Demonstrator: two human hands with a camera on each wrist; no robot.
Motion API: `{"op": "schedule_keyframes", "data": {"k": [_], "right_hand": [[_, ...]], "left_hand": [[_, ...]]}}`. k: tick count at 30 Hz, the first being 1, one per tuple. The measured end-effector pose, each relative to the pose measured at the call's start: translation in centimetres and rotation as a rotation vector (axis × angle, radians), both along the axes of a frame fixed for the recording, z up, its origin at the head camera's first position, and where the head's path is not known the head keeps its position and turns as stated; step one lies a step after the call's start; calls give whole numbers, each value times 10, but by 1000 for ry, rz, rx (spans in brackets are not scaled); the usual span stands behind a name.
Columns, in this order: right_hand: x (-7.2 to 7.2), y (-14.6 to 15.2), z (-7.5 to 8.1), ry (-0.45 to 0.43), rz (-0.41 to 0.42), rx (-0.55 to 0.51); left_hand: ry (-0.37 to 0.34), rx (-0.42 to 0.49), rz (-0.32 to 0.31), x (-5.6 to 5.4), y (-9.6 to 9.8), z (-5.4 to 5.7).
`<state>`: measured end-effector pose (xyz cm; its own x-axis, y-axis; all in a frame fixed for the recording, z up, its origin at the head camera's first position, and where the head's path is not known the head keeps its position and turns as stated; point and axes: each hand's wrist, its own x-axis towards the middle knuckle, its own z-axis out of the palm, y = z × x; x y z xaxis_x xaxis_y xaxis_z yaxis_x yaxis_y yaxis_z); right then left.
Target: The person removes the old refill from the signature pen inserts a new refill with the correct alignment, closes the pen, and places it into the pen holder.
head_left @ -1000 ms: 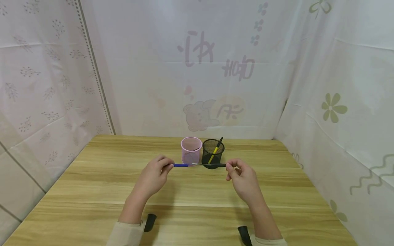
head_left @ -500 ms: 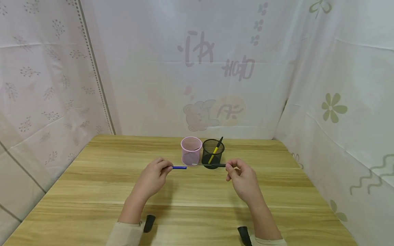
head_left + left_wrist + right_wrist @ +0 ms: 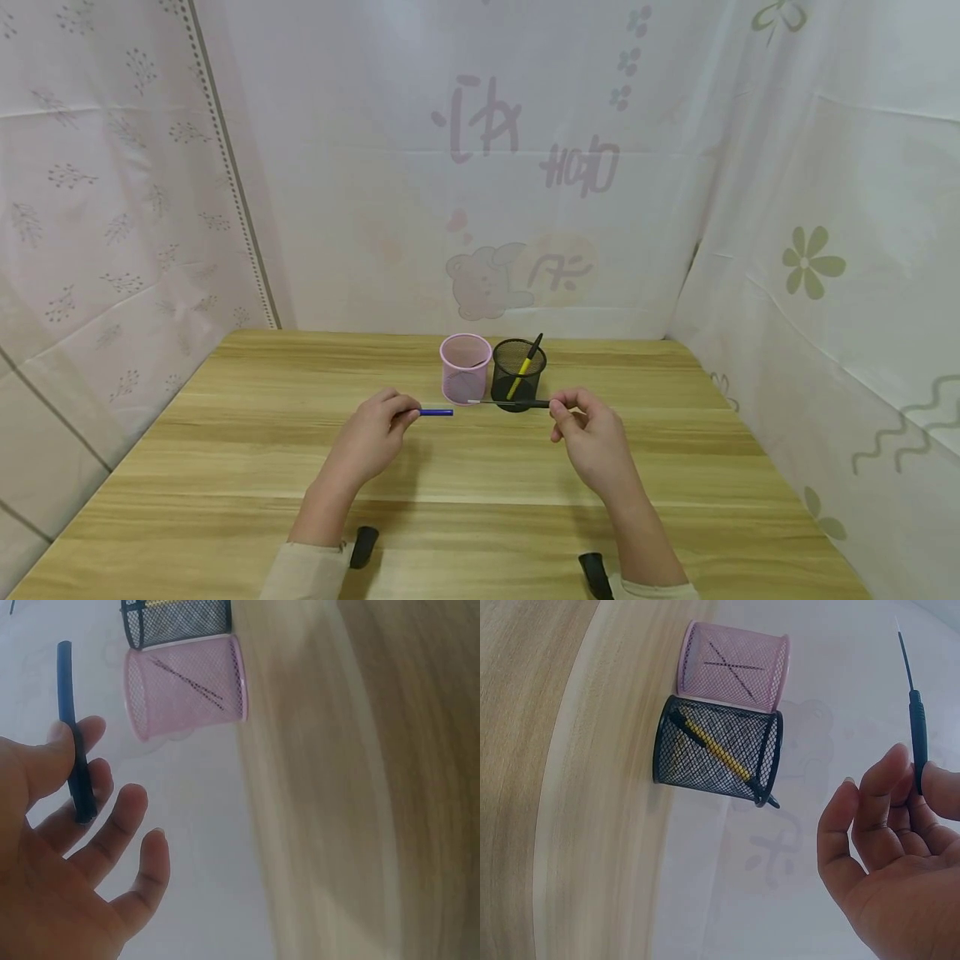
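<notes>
In the head view, my left hand (image 3: 375,431) pinches a slim blue tube (image 3: 437,412) between thumb and fingers, its free end pointing right. The left wrist view shows this tube darker toward the lower end, with the other fingers loosely bent away from it. My right hand (image 3: 592,435) pinches the black handle (image 3: 534,404) of a thin-shafted tool (image 3: 907,660) with a pale tip. That tip points left toward the tube, with a small gap between them. Both things are held up in front of the mesh cups.
A pink mesh pen cup (image 3: 465,375) holds thin dark sticks (image 3: 733,666). Beside it on the right, a black mesh pen cup (image 3: 516,375) holds a yellow and black pen (image 3: 525,367). Both stand on the wooden table (image 3: 480,533), with patterned curtains (image 3: 360,167) around it.
My left hand has drawn slightly left and toward me with the blue tube, widening the gap to the tool's tip. The right hand and its tool have stayed nearly still.
</notes>
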<state>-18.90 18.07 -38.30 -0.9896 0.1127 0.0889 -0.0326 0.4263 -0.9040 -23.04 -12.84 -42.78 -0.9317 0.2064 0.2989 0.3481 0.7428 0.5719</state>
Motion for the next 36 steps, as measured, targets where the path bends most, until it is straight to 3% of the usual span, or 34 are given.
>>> {"op": "schedule_keyframes", "data": {"k": [10,16,24,33,36], "right_hand": [[0,0,0,-1,-3,0],[0,0,-1,-9,0,3],[2,1,1,-3,2,4],[0,2,-1,-25,0,12],[0,2,-1,-31,-2,10]], "left_hand": [[-16,-7,-2,-2,0,-3],[-14,-50,1,-7,-1,-11],[2,-211,30,-13,-3,-16],[-66,-431,40,-23,-10,-23],[-79,-468,41,-26,-12,-25]]}}
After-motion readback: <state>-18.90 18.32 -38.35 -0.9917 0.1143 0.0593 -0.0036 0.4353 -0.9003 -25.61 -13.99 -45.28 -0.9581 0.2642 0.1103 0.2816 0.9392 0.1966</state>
